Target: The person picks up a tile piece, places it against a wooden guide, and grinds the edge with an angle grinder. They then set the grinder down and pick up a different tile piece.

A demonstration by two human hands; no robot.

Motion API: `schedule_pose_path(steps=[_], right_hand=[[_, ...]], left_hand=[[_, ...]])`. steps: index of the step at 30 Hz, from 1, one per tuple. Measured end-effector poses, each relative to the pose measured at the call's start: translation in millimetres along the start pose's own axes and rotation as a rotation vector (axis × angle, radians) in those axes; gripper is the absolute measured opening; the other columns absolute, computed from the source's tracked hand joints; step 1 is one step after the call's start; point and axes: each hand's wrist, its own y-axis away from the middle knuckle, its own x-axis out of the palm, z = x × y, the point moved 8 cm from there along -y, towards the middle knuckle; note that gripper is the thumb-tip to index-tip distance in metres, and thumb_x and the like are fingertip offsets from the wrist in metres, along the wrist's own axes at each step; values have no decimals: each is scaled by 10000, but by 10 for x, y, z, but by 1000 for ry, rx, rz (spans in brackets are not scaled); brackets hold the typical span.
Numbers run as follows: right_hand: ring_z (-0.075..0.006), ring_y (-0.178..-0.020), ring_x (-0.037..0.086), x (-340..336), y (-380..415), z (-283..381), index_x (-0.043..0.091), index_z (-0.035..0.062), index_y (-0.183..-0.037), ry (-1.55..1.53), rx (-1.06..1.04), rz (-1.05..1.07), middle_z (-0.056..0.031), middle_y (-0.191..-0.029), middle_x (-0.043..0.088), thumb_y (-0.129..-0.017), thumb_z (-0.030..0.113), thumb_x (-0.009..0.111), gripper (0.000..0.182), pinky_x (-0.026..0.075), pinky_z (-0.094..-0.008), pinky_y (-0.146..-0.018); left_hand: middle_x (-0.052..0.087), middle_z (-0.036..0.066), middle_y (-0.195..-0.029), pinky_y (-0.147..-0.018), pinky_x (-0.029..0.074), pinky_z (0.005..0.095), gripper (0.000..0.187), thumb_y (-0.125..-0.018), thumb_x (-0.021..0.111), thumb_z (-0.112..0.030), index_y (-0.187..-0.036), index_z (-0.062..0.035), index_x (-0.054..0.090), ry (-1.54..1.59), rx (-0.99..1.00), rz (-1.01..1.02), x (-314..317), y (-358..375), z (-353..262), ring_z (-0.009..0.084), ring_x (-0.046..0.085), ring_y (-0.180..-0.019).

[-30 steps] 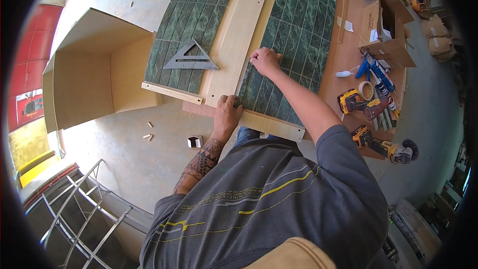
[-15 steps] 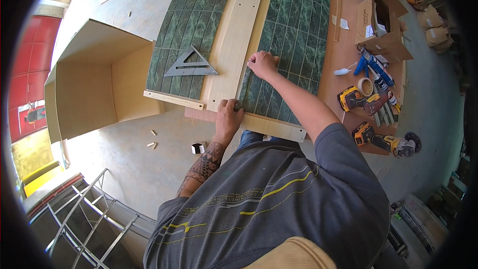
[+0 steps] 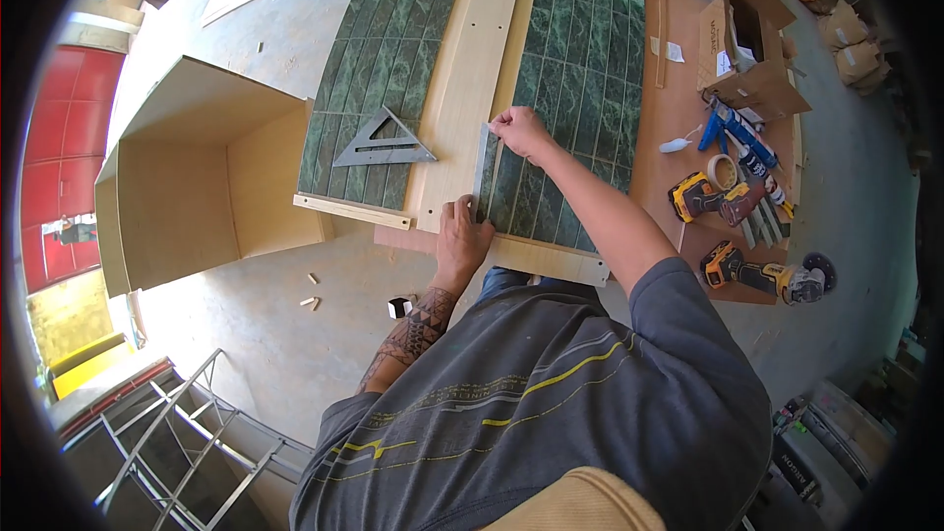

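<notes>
Hands (image 3: 523,135) (image 3: 462,238) touch a thin strip (image 3: 482,165) — between green tiles' edge (image 3: 520,79) and bare wood (image 3: 462,88).

Cannot see the far end of the tiled panel (image 3: 349,128), cropped above the metal triangle (image 3: 385,150). Cannot tell where the thin strip (image 3: 482,169) ends by the left hand (image 3: 462,244), right of the triangle. Cannot read the tube (image 3: 755,165), farther right.
</notes>
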Motion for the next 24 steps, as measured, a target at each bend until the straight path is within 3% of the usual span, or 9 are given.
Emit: schedule_pose_path(steps=[4, 7, 10, 12, 14, 16, 18, 21, 24], right_hand=[[-291, -820, 806, 157, -71, 42, 824, 50, -956, 46, -28, -132, -145, -878, 823, -931, 255, 866, 211, 632, -425, -778], [-381, -853, 801, 361, 149, 293, 807, 29, -875, 150, -299, -325, -215, -888, 801, -873, 130, 810, 101, 642, -484, -792], [-449, -962, 765, 618, 393, 139, 746, 6, -1153, 76, -473, -574, -253, -1113, 776, -921, 110, 731, 255, 625, -494, -888], [-375, -941, 780, 587, 876, 242, 730, -14, -1146, -44, -449, -444, -235, -1109, 771, -974, 87, 716, 200, 623, -458, -859], [-395, -944, 771, 570, 1265, 127, 733, 16, -1153, -185, -475, -297, -218, -1006, 777, -980, 140, 733, 213, 608, -482, -847], [-367, -783, 773, 446, 1730, -136, 757, 19, -1068, -264, -283, -46, -181, -838, 776, -1028, 268, 744, 253, 603, -464, -755], [-349, -739, 766, 111, 2227, -385, 769, 24, -995, -66, -373, -99, -158, -762, 758, -1059, 366, 734, 350, 587, -459, -741], [-335, -743, 764, -618, 2993, -900, 788, 19, -990, 89, -203, -113, -167, -777, 751, -1053, 388, 749, 376, 571, -443, -717], [-332, -703, 736, -1414, 3730, -1473, 793, 31, -1013, 37, -149, -322, -170, -767, 740, -1036, 412, 776, 382, 559, -435, -694]], left_hand=[[644, 223, -1168, -925, 569, 510, 545, -887, 795, -155, -1379, -23, 601, -122, 49, -58, -164, -39, 15, 409, 663, -1089], [687, 215, -1141, -928, 569, 530, 511, -880, 792, -174, -1347, -32, 639, -174, -29, -80, -293, -97, 311, 408, 684, -1064], [700, 218, -1153, -925, 571, 547, 481, -887, 772, -182, -1328, -36, 649, -182, -36, -53, -191, -180, 660, 417, 694, -1036], [696, 228, -1170, -923, 567, 557, 496, -890, 770, -178, -1345, -26, 645, -268, -76, -10, -206, -229, 656, 425, 696, -1046], [682, 214, -1148, -910, 566, 546, 494, -907, 766, -155, -1367, -15, 651, -259, 69, -128, -288, -196, 511, 411, 691, -1027], [659, 189, -1112, -885, 561, 527, 497, -925, 764, -135, -1394, -10, 655, -149, 142, -118, -281, -205, 415, 374, 672, -982], [641, 145, -1056, -820, 555, 460, 420, -960, 752, -113, -1363, -16, 685, -119, 244, -99, -254, -180, 136, 302, 642, -901], [628, 81, -906, -701, 513, 368, 291, -989, 754, -84, -1275, -28, 743, 34, 416, 62, -32, -32, -471, 202, 598, -776], [664, 96, -904, -720, 565, 362, 272, -981, 767, -44, -1252, -33, 756, 121, 539, 285, 419, 173, -1057, 208, 661, -771]])
